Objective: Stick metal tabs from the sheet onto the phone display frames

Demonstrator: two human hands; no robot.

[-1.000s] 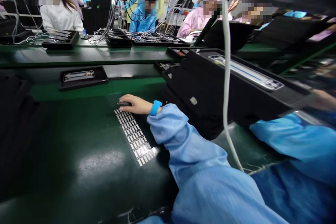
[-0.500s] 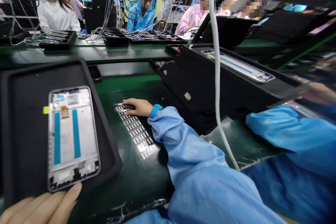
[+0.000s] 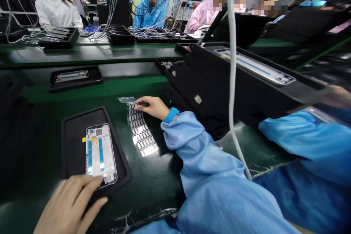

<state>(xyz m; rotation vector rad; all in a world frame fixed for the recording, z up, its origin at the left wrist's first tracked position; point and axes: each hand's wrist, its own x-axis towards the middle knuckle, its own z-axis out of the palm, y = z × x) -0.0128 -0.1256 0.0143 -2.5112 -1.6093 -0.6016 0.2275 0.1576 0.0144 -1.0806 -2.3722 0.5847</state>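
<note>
Phone frame (image 3: 105, 146) lies at the spread left hand (image 3: 72, 201); right hand (image 3: 155, 107) clasps a black object (image 3: 144, 104).

The green desk (image 3: 156, 175) bears a black tray (image 3: 74, 142), a bowed patterned sheet (image 3: 141, 129) and, toward its far edge, a second tray (image 3: 95, 74).

Bright toward the back, dim green bench (image 3: 153, 186), glare on the patterned sheet (image 3: 140, 128), blurred, stretched right edge

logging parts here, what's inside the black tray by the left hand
A phone frame with two blue strips. The left hand covers its near left corner; the floor of the tray beneath the frame is hidden.
</note>
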